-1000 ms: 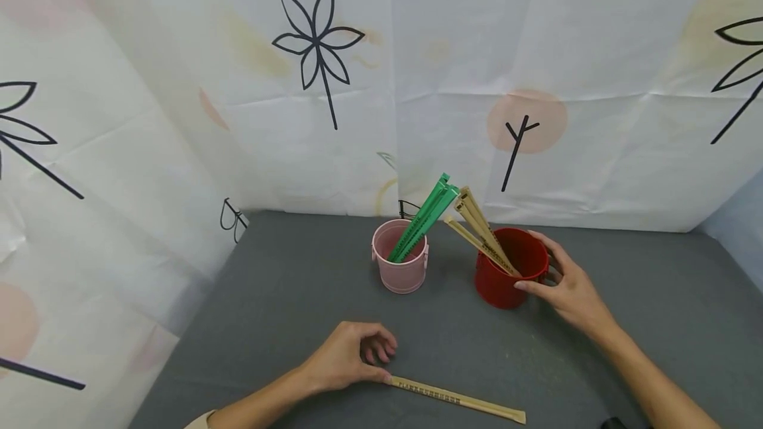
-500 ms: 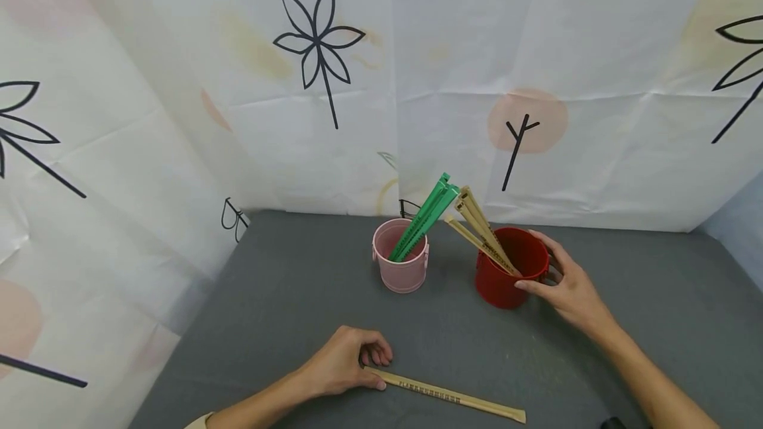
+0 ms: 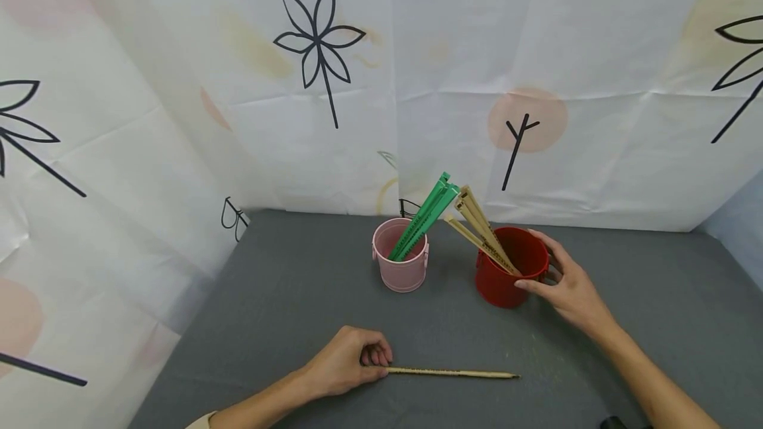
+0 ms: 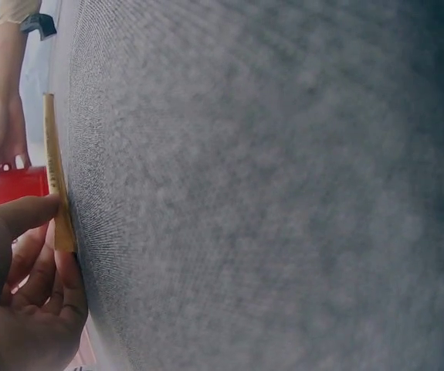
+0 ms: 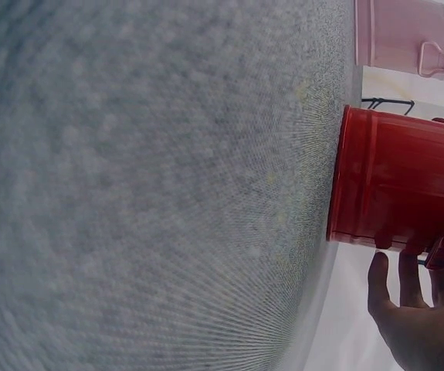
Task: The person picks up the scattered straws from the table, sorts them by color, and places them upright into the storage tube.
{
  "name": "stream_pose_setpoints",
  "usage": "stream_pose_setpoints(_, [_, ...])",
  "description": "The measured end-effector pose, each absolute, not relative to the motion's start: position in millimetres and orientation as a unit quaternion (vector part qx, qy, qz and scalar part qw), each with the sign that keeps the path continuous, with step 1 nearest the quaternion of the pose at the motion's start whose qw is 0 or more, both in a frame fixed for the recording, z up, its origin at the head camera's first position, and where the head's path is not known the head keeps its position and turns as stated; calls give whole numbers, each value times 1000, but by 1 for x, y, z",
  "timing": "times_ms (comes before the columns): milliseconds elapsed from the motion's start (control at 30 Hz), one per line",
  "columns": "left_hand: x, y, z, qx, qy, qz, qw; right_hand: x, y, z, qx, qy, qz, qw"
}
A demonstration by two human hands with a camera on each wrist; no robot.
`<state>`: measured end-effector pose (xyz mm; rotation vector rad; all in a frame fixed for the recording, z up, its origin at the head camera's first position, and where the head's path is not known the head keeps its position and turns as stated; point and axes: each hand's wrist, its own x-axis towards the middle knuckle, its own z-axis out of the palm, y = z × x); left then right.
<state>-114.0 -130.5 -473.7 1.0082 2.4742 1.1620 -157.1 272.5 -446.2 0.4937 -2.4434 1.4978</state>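
Note:
My left hand [image 3: 346, 363] pinches one end of a long tan paper-wrapped straw [image 3: 456, 372] between thumb and fingers, low over the grey table. The straw points to the right; in the left wrist view, the straw [image 4: 52, 147] shows printing on its wrapper. My right hand [image 3: 573, 291] grips the right side of a small red bucket [image 3: 496, 291], thumb on the near rim and fingers behind. Several tan wrapped straws [image 3: 475, 217] lean leftward out of the red bucket. In the right wrist view, the red bucket [image 5: 407, 182] stands upright, with fingertips [image 5: 409, 267] at its side.
Left of the red bucket stands a pink bucket [image 3: 403, 277] with several green wrapped straws [image 3: 426, 217] leaning right. A white patterned cloth [image 3: 453, 71] hangs behind the grey table [image 3: 286, 270]. A black object [image 3: 612, 423] shows at the lower edge.
The left hand has shifted its hold on the straw. The straw's far end has moved up and away, so it lies nearly level across the head view. My right hand has not moved.

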Motion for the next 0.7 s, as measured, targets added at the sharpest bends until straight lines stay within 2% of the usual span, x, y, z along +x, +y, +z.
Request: stream_pose_setpoints(700, [-113, -126, -464, 343, 858, 374, 77, -157, 272, -446, 164, -838, 507, 117])
